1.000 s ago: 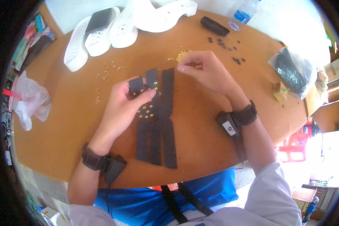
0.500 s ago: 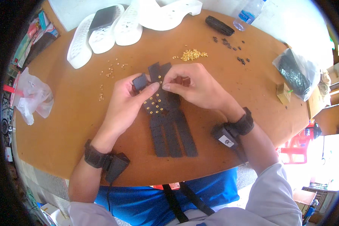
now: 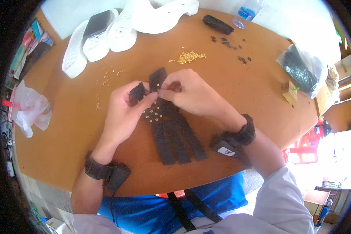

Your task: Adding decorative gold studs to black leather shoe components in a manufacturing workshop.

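A dark strap piece (image 3: 168, 138), flat and split into several long strips, lies in front of me, its upper part lifted between my hands. Small gold eyelets (image 3: 156, 116) dot its middle. My left hand (image 3: 123, 107) is closed around the upper left part, thumb on the face and a short strap end (image 3: 137, 92) poking out between thumb and fingers. Thumb and index finger of my right hand (image 3: 197, 93) pinch together at the piece's upper part, beside an eyelet and touching my left thumb. What sits in that pinch is too small to tell.
Beyond my hands lies a heap of gold eyelets (image 3: 191, 57); small loose bits (image 3: 106, 78) are scattered left. White shoe soles (image 3: 99, 45), one bearing a dark flat box (image 3: 97, 24), line the back. A black bundle (image 3: 218, 24), bottle (image 3: 246, 15), bagged black material (image 3: 300, 72) and small block (image 3: 289, 93) stand right.
My right thumb and fingertips have come in against my left thumb. The strap piece has tilted, and its upper right end is now hidden behind my right hand. The whole view has shifted slightly.
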`<control>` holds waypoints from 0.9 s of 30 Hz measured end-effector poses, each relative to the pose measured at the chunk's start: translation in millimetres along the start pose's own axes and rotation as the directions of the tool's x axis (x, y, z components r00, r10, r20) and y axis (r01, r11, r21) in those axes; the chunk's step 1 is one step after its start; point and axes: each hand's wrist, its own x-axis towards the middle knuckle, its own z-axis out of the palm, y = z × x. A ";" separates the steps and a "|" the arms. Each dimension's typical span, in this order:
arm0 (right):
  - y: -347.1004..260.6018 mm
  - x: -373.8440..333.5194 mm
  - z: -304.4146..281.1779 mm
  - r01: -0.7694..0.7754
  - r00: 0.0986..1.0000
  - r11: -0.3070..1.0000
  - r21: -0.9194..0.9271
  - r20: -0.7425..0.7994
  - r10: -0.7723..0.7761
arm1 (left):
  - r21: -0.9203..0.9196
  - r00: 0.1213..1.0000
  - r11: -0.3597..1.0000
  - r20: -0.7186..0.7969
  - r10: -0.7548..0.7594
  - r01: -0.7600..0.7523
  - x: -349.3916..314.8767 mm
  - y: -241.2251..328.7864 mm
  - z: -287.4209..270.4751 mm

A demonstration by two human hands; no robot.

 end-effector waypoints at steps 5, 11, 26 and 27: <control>4.4 1.2 -8.1 0.049 0.998 0.995 -0.092 0.045 -0.045 | -0.022 1.000 1.000 0.015 -0.005 0.005 0.7 1.1 -1.6; 34.3 19.2 -39.6 0.026 0.953 0.997 -0.071 -0.298 -0.046 | -0.056 0.998 0.997 -0.033 -0.048 0.046 -2.0 8.6 0.9; 49.2 27.9 -55.2 -0.043 0.935 0.966 -0.255 -0.352 -0.051 | -0.026 0.999 0.999 -0.010 -0.040 0.040 -2.1 6.8 -0.6; 50.7 28.3 -56.2 -0.043 0.934 0.966 -0.254 -0.352 -0.051 | -0.032 0.999 0.999 -0.008 -0.035 0.035 -1.5 5.6 -0.6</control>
